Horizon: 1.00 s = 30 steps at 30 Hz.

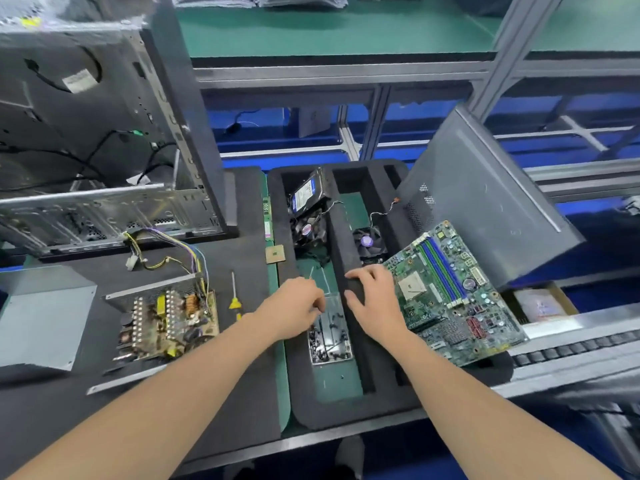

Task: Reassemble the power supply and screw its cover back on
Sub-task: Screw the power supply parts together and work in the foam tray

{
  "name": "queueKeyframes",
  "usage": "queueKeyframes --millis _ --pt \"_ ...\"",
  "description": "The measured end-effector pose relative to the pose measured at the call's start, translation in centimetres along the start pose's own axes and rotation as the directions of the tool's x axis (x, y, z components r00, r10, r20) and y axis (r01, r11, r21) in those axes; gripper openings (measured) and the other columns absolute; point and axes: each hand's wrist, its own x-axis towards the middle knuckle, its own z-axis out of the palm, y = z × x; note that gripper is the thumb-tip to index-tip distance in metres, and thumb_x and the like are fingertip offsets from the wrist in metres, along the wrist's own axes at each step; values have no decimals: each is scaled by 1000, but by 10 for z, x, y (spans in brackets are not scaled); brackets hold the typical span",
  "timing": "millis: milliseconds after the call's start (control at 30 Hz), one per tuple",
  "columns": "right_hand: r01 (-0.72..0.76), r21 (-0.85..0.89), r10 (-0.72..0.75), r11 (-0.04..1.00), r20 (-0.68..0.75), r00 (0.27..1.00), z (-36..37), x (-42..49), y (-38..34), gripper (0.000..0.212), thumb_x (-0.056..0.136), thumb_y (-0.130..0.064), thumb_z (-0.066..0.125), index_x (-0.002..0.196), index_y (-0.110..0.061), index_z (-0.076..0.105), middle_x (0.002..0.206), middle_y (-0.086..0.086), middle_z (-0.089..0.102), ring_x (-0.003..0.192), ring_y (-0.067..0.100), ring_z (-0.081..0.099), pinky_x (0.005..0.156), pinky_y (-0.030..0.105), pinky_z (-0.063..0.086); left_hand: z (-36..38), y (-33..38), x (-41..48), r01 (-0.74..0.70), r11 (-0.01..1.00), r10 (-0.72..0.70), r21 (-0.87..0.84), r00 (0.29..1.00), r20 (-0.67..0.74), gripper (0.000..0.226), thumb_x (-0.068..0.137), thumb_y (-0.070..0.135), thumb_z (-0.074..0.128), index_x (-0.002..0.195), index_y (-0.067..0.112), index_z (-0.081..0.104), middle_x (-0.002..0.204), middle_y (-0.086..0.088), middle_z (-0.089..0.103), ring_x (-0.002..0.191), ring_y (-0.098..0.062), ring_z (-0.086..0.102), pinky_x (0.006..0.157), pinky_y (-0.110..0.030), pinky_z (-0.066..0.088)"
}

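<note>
The left hand point(298, 306) reaches down into a shallow clear plastic tray point(348, 353) of small dark screws point(329, 344), fingers bent in among them. I cannot tell whether it already pinches one, since the knuckles hide the fingertips. The right hand point(375, 296) lies relaxed and grasps nothing. Its fingers are draped over the black foam ridge point(341, 244) at the tray's three o'clock side, probably to steady the foam while the other hand picks.

The task's thing, the opened grey metal power supply point(166, 320) with its brown circuit board bared, sits at nine o'clock from the hands on a black mat point(104, 271). Its folded grey sheet-metal cover point(45, 323) lies just beside it, further toward nine o'clock and off the unit, so closing is not yet done. A yellow-handled screwdriver point(234, 299) lies between the power supply and the left hand, tip toward twelve o'clock, handy for fastening.

Foam walls the tray at three and nine o'clock, so the left hand's free way out is upward, then across toward nine. A green motherboard point(450, 299) leans close at the right hand's three o'clock, and its edge could be nudged. Yellow and black wires point(166, 247) trail from the supply toward twelve o'clock. I judge they need tucking clear of the cover's edge.
</note>
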Motion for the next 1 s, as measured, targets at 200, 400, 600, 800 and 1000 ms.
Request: queueKeyframes --millis 200,400,600,800,1000 --pt "36 147 -32 989 -32 999 13 -1 20 26 102 -27 66 127 -21 64 126 -5 45 117 11 38 99 28 36 30 10 37 -93 841 -22 533 978 205 6 94 24 62 95 23 68 104 0 70 101 -23 63 95 -36 39" --pt "45 187 -34 981 -61 998 17 2 24 26 97 -23 69 123 -21 66 123 -5 46 113 7 38 95 22 30 41 19 65 4 828 -164 561 958 234 35 92 17 64 67 24 40 77 5 54 94 -22 66 98 -37 40" --pt "37 201 -27 979 -55 998 19 1 26 27 98 -25 69 124 -22 66 125 -5 47 118 12 43 98 24 34 53 12 68 -38 795 -133 606 963 236 22 91 20 68 78 24 51 92 3 68 92 -21 65 86 -36 36" --pt "36 209 -24 977 -60 998 19 1 25 26 97 -26 69 123 -24 65 124 -7 46 118 16 47 100 29 41 53 13 69 -140 802 -79 580 939 336 27 89 28 72 78 23 48 93 3 69 92 -22 66 94 -35 45" --pt "49 150 -40 988 -60 997 19 1 23 27 96 -26 69 123 -24 65 122 -8 46 113 14 45 97 30 43 29 21 66 40 944 -143 326 944 297 21 84 14 73 76 12 53 75 -2 43 65 -24 50 62 -35 46"
